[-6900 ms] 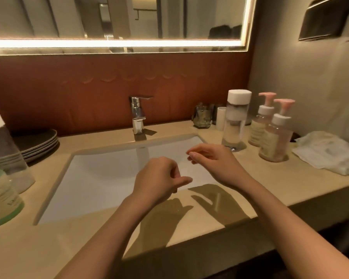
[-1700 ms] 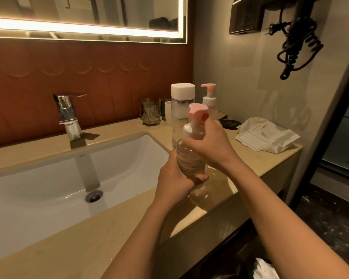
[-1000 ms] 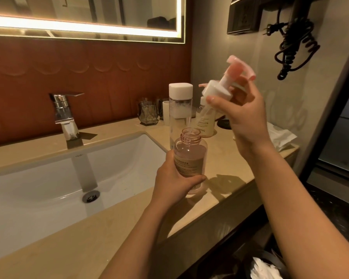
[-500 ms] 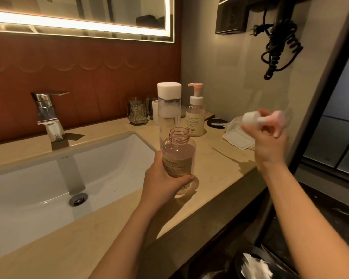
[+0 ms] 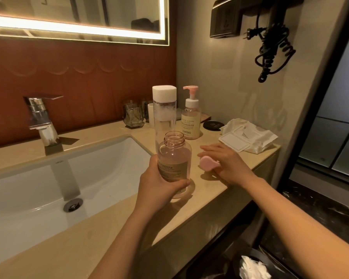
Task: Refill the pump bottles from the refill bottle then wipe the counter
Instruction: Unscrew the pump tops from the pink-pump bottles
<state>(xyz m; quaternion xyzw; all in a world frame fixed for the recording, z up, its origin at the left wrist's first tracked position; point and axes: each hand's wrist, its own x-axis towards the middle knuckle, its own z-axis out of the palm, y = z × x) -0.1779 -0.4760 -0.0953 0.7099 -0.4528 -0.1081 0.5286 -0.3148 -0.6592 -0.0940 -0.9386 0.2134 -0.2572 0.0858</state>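
Gripping uncapped pump bottle point(image 5: 174, 158) upright in left hand point(image 5: 159, 188) at counter point(image 5: 109, 228) edge beside sink point(image 5: 48, 188), holding pink pump head point(image 5: 207, 165) on counter in right hand point(image 5: 230, 166), refill bottle point(image 5: 164, 109) just behind.

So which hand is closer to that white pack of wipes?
Right. The right hand, holding the pink pump head, is just before the wipes pack; the left hand grips the open bottle further off, by the sink.
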